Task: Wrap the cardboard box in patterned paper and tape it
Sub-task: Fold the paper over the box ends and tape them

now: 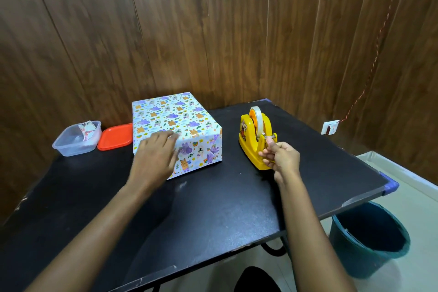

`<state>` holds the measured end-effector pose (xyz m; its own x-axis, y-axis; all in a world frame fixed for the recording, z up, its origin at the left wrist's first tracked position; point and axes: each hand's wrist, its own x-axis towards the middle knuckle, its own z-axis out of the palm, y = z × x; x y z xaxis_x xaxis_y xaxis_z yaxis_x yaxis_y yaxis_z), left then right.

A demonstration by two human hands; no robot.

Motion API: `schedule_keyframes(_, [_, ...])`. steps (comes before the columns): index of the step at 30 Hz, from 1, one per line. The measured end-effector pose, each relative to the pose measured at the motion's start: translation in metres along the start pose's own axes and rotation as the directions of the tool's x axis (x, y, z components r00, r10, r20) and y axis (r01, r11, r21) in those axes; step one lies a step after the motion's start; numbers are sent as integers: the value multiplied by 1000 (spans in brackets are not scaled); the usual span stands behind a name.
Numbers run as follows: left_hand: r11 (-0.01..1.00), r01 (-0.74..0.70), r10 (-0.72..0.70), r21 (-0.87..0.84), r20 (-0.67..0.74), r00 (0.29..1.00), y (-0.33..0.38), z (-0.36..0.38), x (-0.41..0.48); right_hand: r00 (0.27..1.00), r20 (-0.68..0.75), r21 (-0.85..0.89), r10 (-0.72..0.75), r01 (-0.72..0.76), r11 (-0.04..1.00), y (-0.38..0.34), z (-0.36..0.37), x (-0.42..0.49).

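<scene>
Smooth printed paper (166,118) with a soft sheen covers the box (203,149) at centre. Right of it, glossy yellow plastic on the tape dispenser (251,147), and clear shiny tape (258,118) on its wheel. The table (213,208) is matt black, dusty and scuffed. At left are a cloudy plastic container (71,147) and a smooth orange plastic lid (115,137). Wood-grain wall panels (213,31) fill the top of the frame.

Table (213,208): box (175,118), dispenser (248,142), tub (71,143), maybe lid (115,137)

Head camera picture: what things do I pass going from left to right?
First the clear tub, then the orange lid, the wrapped box, the yellow tape holder, and last the bucket down on the floor.
</scene>
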<state>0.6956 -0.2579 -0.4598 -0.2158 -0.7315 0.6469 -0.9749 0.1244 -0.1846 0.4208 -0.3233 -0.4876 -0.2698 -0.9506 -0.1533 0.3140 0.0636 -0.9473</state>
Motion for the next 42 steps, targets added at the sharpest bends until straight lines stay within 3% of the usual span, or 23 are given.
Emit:
schedule_keyframes(4, [988,121,-128,101,66,990,-29,9,-18,999,-5,178,48,-46,983,1,8,-6])
schedule_keyframes(8, [969,245,-240,-14,165,957,-43,22,-33,989,14,316,149,-146,938,9,9,-10])
schedule_keyframes(10, [961,267,-255,-64,159,954,-43,24,-36,981,59,399,186,-194,896,22,3,-12])
schedule_keyframes(12, [958,270,-258,-100,118,959,-44,24,-35,981,144,428,132,-182,885,24,3,-16])
schedule_keyframes(15, [960,251,-242,-127,79,967,-47,25,-36,926,374,188,41,-119,975,12,24,-37])
schedule_keyframes(18, [937,272,-269,-220,42,962,-48,27,-35,779,622,-114,77,-8,993,19,68,-65])
schedule_keyframes(21, [926,246,-258,-287,-4,966,-47,29,-37,686,720,-156,107,9,988,43,113,-88])
schedule_keyframes(24, [903,258,-275,-345,0,962,-48,28,-40,704,696,-125,137,-69,990,66,148,-102])
schedule_keyframes(30, [889,246,-267,-385,1,964,-50,32,-40,820,551,32,153,-204,979,88,179,-116])
schedule_keyframes(42, [849,304,-305,-432,69,950,-51,29,-41,923,333,88,191,-233,969,94,200,-119])
